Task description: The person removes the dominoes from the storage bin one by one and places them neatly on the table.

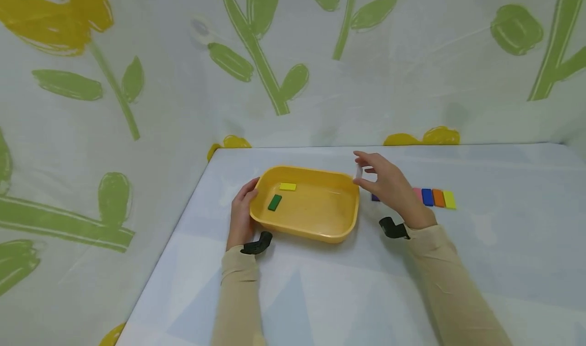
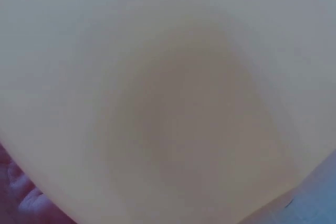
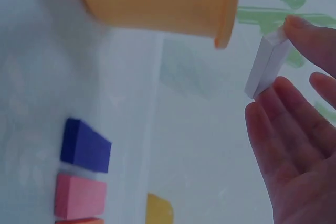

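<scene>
A yellow plastic basin (image 1: 316, 211) is in front of me in the head view, a yellow block (image 1: 288, 186) and a green block (image 1: 274, 202) lying inside its left part. My left hand (image 1: 241, 216) grips the basin's left end. In the left wrist view, the basin's blurred wall (image 2: 199, 119) fills most of the picture, with a bit of hand at the lower left corner. Just by the basin's right rim, my right hand (image 1: 384, 183) pinches a thin white block (image 3: 269, 61) between thumb and fingertips, held up at a slant.
Right of the basin, a row of coloured blocks lies on the white table (image 1: 503, 264): dark blue (image 3: 86, 145), pink (image 3: 81, 196), blue (image 1: 427, 197), orange (image 1: 438, 198) and yellow (image 1: 449, 200). My right hand hides part of this row. A flower-patterned wall (image 1: 412, 81) rises behind.
</scene>
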Available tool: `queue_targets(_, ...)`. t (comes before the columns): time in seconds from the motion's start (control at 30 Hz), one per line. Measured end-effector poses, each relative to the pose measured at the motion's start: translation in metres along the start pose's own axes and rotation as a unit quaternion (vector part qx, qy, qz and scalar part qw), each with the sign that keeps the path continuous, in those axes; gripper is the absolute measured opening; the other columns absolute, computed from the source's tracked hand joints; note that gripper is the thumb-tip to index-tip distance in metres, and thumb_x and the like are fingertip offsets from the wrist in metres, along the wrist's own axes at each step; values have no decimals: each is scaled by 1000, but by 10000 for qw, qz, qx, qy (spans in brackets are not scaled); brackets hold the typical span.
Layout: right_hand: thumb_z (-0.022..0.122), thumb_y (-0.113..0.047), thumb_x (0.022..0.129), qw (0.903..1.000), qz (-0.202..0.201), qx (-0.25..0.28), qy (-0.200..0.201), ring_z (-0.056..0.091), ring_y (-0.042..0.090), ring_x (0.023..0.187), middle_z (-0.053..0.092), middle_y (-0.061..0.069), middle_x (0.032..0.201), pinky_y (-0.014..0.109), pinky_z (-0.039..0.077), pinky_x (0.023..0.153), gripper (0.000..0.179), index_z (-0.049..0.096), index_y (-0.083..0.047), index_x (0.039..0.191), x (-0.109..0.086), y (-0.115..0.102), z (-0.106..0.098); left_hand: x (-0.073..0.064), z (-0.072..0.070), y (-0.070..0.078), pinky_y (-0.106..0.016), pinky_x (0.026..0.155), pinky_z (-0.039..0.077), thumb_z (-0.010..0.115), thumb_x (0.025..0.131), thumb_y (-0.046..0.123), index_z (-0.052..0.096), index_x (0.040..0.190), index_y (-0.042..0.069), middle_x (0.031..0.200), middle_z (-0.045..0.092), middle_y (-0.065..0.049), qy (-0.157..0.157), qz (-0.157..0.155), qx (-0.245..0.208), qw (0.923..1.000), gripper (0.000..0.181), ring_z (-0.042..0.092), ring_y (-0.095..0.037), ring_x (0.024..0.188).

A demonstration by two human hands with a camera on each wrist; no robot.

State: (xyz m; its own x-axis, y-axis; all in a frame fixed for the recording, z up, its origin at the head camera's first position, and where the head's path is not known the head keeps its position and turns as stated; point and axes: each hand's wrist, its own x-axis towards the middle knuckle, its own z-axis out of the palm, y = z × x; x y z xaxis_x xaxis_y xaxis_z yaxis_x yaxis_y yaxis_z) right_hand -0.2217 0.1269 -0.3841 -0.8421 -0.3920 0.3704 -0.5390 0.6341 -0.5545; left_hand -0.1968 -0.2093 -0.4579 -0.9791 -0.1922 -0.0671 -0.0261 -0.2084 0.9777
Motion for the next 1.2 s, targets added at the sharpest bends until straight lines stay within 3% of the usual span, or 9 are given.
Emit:
queue_targets(0.17,70,-13,76,9997,161,-165,1,52,25,102,51,11,117,41,44,87,66,39,-10,133,1,12,0,2,0,5,-27,95,38,49,90,29,55,121,24,127,47,7,-89,-10,40,10000,31,45,-13,114)
queue_targets(0.3,68,-17,78,9954,694,-337,-574,50,27,104,49,10,119,43,43,89,66,36,-13,136,5,19,3,4,0,7,-26,95,38,50,90,28,55,120,23,127,47,6,-70,6,1,10000,31,46,-13,113)
queue_targets(0.53,68,-19,79,9762,1459,-625,-1478,47,24,102,50,7,117,44,41,91,73,27,-16,140,6,25,16,4,-2,5,-27,96,37,50,90,30,54,122,23,128,46,7,-41,-58,72,9999,33,44,-13,114)
queue_targets(0.73,69,-17,77,9702,1545,-598,-1770,46,25,105,51,8,118,45,38,94,82,20,-17,142,4,26,25,1,-4,1,-26,96,37,50,90,29,55,121,23,127,46,7,55,-141,7,9999,32,45,-12,114)
queue_targets(1.03,68,-21,79,9609,1734,-822,-1998,46,24,106,51,7,118,47,40,91,68,34,-19,138,1,28,25,1,0,-1,-26,96,37,51,89,31,54,122,23,129,45,6,52,-49,20,10000,34,44,-12,115)
queue_targets(1.2,69,-22,78,9616,1742,-861,-1940,46,25,106,49,7,120,47,42,89,67,37,-19,136,1,30,26,2,0,-1,-27,96,37,51,89,30,54,122,22,129,46,6,29,-58,-18,10000,34,44,-13,115)
